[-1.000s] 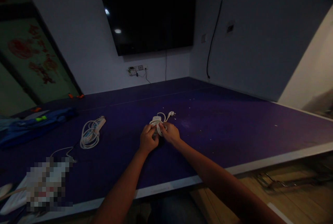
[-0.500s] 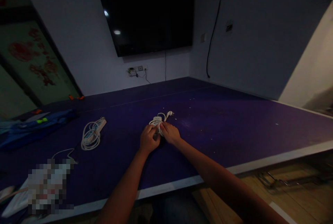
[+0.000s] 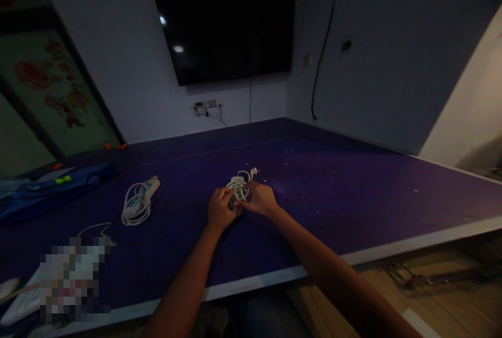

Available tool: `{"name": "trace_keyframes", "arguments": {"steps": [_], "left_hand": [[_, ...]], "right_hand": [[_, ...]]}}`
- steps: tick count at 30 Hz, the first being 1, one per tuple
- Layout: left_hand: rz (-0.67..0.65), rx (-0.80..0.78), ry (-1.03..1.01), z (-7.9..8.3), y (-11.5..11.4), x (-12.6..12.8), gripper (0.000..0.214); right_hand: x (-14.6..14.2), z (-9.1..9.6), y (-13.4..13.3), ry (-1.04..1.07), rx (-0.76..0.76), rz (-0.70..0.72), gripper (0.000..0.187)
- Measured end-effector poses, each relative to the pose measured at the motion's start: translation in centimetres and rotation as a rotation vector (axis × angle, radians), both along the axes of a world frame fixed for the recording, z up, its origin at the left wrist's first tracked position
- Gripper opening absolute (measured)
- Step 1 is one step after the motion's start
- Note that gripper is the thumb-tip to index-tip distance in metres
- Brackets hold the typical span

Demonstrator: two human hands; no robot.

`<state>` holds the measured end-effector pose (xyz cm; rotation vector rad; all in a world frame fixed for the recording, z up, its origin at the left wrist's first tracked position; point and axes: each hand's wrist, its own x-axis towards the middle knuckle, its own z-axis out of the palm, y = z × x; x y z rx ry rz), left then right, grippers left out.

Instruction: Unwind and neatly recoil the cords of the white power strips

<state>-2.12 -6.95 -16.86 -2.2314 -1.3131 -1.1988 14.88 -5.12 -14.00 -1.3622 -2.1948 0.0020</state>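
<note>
On the purple table point(image 3: 274, 244), both my hands are closed around a white power strip point(image 3: 237, 180) with its cord coiled on top. My left hand point(image 3: 221, 210) grips the near left side of the strip. Against the right side of the coiled cord point(image 3: 240, 192), my right hand point(image 3: 259, 199) has its thumb and fingers pressed in. The plug point(image 3: 255, 171) lies just beyond my right hand, at the end of a loose loop. Parts of the strip are hidden under my fingers and the cord.
Another white power strip point(image 3: 153, 187) with a coiled cord lies to the left. Blue cloth point(image 3: 78, 181) is at the far left, and a pixelated item point(image 3: 70, 280) sits near the front left edge. A television point(image 3: 231, 29) hangs on the wall behind.
My right hand has shifted slightly, its thumb moving lower toward my left hand, and more of the coiled cord shows between them. The view has moved a little.
</note>
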Motion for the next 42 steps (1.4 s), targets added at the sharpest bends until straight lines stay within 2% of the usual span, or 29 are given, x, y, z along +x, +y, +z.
{"name": "trace_keyframes", "arguments": {"steps": [7, 14, 23, 29, 36, 42], "left_hand": [[-0.091, -0.015, 0.012, -0.6, 0.0, 0.4, 0.049], [-0.117, -0.042, 0.034, -0.6, 0.1, 0.5, 0.05], [-0.114, -0.113, 0.079, -0.3, 0.2, 0.5, 0.045], [-0.099, -0.056, 0.058, -0.4, 0.4, 0.3, 0.036], [-0.075, 0.011, -0.053, -0.5, 0.8, 0.1, 0.033], [0.093, 0.075, -0.408, -0.2, 1.2, -1.1, 0.035]], "right_hand": [[0.1, 0.3, -0.1, -0.071, -0.034, 0.048, 0.059], [-0.2, 0.1, -0.1, -0.031, -0.028, 0.011, 0.042], [0.1, 0.5, -0.1, -0.051, -0.038, 0.007, 0.035], [0.3, 0.5, 0.1, -0.014, -0.02, -0.057, 0.031], [0.1, 0.0, 0.5, 0.192, 0.031, -0.098, 0.035], [1.2, 0.0, 1.5, 0.385, -0.014, -0.255, 0.037]]}}
